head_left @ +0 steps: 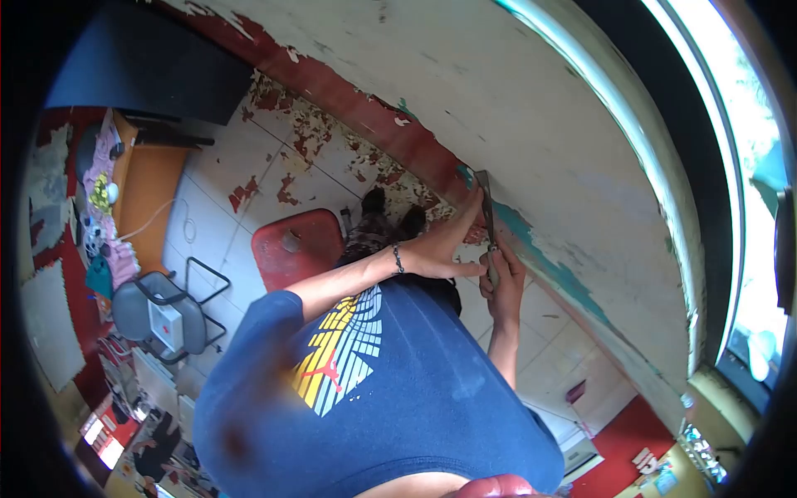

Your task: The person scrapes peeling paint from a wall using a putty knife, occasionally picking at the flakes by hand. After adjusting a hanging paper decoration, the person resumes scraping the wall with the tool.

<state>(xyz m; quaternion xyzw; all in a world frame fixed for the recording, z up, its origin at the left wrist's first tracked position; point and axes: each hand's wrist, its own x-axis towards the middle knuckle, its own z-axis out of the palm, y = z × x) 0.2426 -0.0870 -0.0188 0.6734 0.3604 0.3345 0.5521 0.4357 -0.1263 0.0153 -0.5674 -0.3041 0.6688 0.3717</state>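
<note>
My right hand [505,278] is closed round the handle of a scraper [487,207], whose metal blade points up against the wall [564,149]. The blade's wide end meets the edge between off-white paint and a red band [365,104], near green patches [552,270]. My left hand [440,249], with a dark bracelet at the wrist, reaches in from the left. Its fingers are stretched out, their tips at the blade near its wide end, and the thumb is apart, close to the handle.
Paint flakes [311,137] litter the tiled floor along the wall. A red stool [295,245] stands beside my legs. Farther left are a grey chair [141,319] and an orange wooden desk [154,191] bearing cloths. A bright window [747,108] is at the right.
</note>
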